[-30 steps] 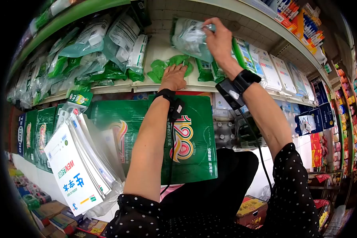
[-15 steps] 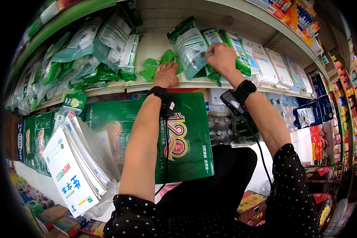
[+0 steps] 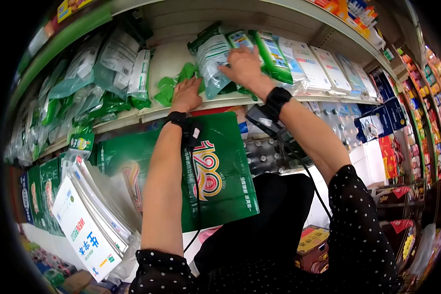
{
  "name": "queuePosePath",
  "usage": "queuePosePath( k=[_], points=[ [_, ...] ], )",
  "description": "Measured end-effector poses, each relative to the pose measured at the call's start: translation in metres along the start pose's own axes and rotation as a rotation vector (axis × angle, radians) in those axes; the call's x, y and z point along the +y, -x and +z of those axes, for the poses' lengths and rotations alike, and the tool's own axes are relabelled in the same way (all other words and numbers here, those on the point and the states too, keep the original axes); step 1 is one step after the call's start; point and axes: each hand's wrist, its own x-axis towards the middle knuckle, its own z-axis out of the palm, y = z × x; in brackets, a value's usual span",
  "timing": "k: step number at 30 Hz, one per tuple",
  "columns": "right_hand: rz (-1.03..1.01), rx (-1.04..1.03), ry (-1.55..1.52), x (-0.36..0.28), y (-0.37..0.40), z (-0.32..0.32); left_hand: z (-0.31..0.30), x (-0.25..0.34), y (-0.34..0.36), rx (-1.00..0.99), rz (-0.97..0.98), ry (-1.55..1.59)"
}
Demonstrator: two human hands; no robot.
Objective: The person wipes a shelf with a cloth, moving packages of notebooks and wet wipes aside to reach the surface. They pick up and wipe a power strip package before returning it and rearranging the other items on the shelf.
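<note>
My left hand (image 3: 186, 95) lies with outstretched fingers on the shelf, touching a crumpled bright green item (image 3: 166, 89) whose kind I cannot make out. My right hand (image 3: 245, 68) rests with its fingers apart on a small green-and-blue packet (image 3: 239, 38), beside a large green-and-white plastic pouch (image 3: 210, 59). The thumb points at that pouch's right edge. Just right of this hand stands another green packet (image 3: 274, 56). Both wrists carry black straps with small devices and cables.
More green-and-clear pouches (image 3: 113, 56) crowd the shelf's left side. White exercise books (image 3: 304, 66) stand at the right. Below the shelf are a big green carton (image 3: 230, 171), a stack of booklets (image 3: 81, 230) and bottles (image 3: 264, 157). The shelf's front edge (image 3: 210, 104) runs under my hands.
My right hand has gone from closed fingers above the small packets to fingers spread on them. My left hand stays at the crumpled green item. The view has shifted slightly.
</note>
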Motion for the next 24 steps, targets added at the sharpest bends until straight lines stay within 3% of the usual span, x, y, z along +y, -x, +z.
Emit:
queuePosePath(
  k=[3,5,9,14,20,23,24],
  points=[
    [0.032,-0.152,-0.101,-0.016,-0.004,-0.018,0.007,-0.007,-0.006,-0.004,-0.001,-0.004],
    [0.023,-0.023,-0.242,-0.023,0.0,-0.005,-0.004,0.0,0.003,-0.017,-0.009,0.007],
    [0.175,0.027,-0.497,-0.039,-0.003,-0.002,-0.001,-0.002,-0.003,-0.036,-0.012,-0.026],
    [0.399,0.154,-0.504,-0.045,-0.002,0.008,0.002,-0.002,-0.002,0.019,0.005,-0.041],
    [0.462,-0.149,-0.626,-0.046,-0.01,-0.012,-0.001,0.0,0.0,0.005,-0.034,-0.091],
    [0.409,0.052,-0.591,-0.043,-0.012,0.015,0.007,-0.007,-0.005,0.008,-0.01,-0.094],
    [0.443,0.011,-0.673,-0.044,-0.013,0.009,0.009,-0.011,-0.007,0.011,0.002,-0.09]
  ],
)
